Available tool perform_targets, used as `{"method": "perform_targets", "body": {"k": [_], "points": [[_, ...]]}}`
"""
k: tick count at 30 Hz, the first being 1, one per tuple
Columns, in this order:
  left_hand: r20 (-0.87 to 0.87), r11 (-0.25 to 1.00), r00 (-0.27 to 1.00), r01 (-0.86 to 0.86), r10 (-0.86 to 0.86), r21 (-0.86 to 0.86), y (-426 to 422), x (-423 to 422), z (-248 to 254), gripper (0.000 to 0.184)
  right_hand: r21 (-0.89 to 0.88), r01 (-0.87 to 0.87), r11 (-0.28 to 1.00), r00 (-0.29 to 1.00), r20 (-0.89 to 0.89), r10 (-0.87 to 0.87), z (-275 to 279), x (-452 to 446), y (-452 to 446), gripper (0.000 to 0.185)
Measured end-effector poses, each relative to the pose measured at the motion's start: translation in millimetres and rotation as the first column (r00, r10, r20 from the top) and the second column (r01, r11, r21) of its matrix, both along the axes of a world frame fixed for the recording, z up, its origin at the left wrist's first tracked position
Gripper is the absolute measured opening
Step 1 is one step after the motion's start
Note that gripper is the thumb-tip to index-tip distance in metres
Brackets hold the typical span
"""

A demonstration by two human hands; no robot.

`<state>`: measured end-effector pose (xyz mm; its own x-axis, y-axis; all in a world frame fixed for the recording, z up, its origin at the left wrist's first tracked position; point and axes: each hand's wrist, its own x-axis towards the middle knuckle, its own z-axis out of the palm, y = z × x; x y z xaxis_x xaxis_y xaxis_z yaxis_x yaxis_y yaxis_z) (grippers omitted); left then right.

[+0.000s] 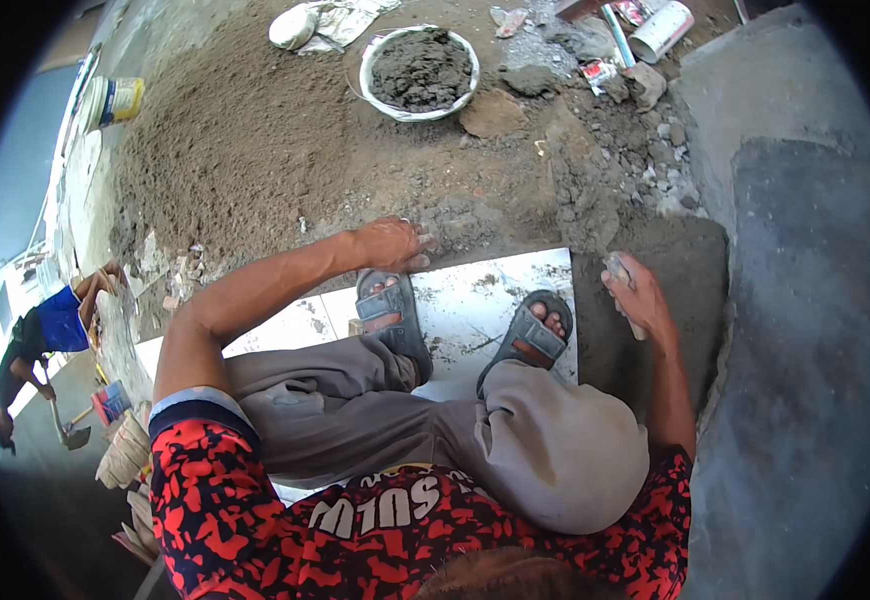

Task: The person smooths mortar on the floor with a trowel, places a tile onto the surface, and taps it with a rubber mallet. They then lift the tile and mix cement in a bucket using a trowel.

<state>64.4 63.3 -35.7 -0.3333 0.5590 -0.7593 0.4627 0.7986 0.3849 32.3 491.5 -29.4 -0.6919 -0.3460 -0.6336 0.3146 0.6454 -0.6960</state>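
Note:
My right hand is closed round a short greyish tool handle, over wet grey mortar beside the tile. The working end of the tool does not show clearly. My left hand hangs with loosely bent fingers, holding nothing, close to the back edge of the white floor tile. Smears of mortar mark that tile. Both of my sandalled feet rest on the tiles, the left sandal near a joint and the right sandal near the tile's right edge.
A white basin heaped with mortar stands ahead on sandy soil. Rubble and a white tube lie at the upper right. A bucket is at the left, where another person bends with a hoe-like tool.

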Motion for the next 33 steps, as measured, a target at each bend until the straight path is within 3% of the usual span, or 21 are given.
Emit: {"method": "perform_targets", "body": {"k": [4,7,9,11,12,14,15,17,19,21,23,25,29,31,33], "points": [[0.057,0.993,0.992,-0.112,0.114,-0.028,-16.2,28.8,13.1,0.056,-0.097,-0.072,0.993,0.996,-0.068,0.065,-18.4,-98.2,-96.0,0.052],[0.054,0.980,0.978,-0.198,0.199,-0.035,-34.9,49.8,22.8,0.058,-0.135,-0.238,0.962,0.855,-0.499,0.141,-54.1,-163.8,-160.5,0.052],[0.050,0.954,0.953,-0.298,0.300,-0.047,-44.2,64.3,32.2,0.058,-0.172,-0.276,0.946,0.802,-0.583,0.128,-44.1,-191.2,-204.3,0.051],[0.037,0.935,0.935,-0.349,0.352,-0.052,-55.7,79.6,37.4,0.058,-0.009,-0.298,0.954,0.767,-0.597,0.234,-33.2,-213.0,-240.5,0.050],[0.048,0.917,0.916,-0.394,0.397,-0.066,-61.5,87.7,37.0,0.059,-0.011,-0.312,0.950,0.765,-0.596,0.244,-43.6,-220.7,-253.2,0.050],[0.090,0.886,0.882,-0.455,0.462,-0.094,-67.4,93.0,44.8,0.059,0.175,-0.284,0.943,0.499,-0.813,0.301,-73.8,-227.5,-274.6,0.048],[0.086,0.881,0.877,-0.465,0.472,-0.092,-69.1,93.0,47.4,0.059,0.176,-0.294,0.940,0.492,-0.815,0.306,-97.2,-227.6,-284.4,0.048],[0.133,0.875,0.868,-0.459,0.479,-0.157,-69.2,93.2,49.5,0.059,0.442,-0.298,0.846,0.463,-0.708,0.534,-151.8,-217.6,-294.8,0.048],[0.119,0.877,0.872,-0.459,0.475,-0.140,-65.8,90.7,47.7,0.058,0.457,-0.275,0.846,0.492,-0.689,0.532,-162.9,-203.8,-301.5,0.048],[0.125,0.895,0.888,-0.430,0.443,-0.117,-62.3,87.3,44.1,0.058,0.420,-0.287,0.861,0.526,-0.682,0.508,-153.2,-199.4,-296.8,0.047],[0.013,0.924,0.925,-0.379,0.380,-0.042,-61.1,83.7,32.2,0.057,0.313,-0.302,0.900,0.624,-0.649,0.435,-116.7,-191.0,-275.9,0.047],[0.087,0.899,0.895,-0.431,0.436,-0.070,-51.0,61.9,40.1,0.058,0.046,-0.306,0.951,0.547,-0.809,0.215,-127.5,-174.9,-229.7,0.047],[0.117,0.920,0.914,-0.377,0.389,-0.109,-44.0,52.5,28.6,0.058,0.027,-0.124,0.992,0.645,-0.758,0.101,-75.4,-103.7,-110.9,0.049],[0.110,0.927,0.924,-0.354,0.367,-0.122,-40.2,45.3,23.2,0.059,-0.030,0.062,0.998,0.844,-0.532,-0.068,-44.5,-64.1,-44.0,0.050],[0.124,0.931,0.927,-0.337,0.354,-0.141,-33.9,38.4,23.9,0.060,0.013,0.272,0.962,0.845,-0.481,-0.232,-39.1,-14.8,15.5,0.051]]}}
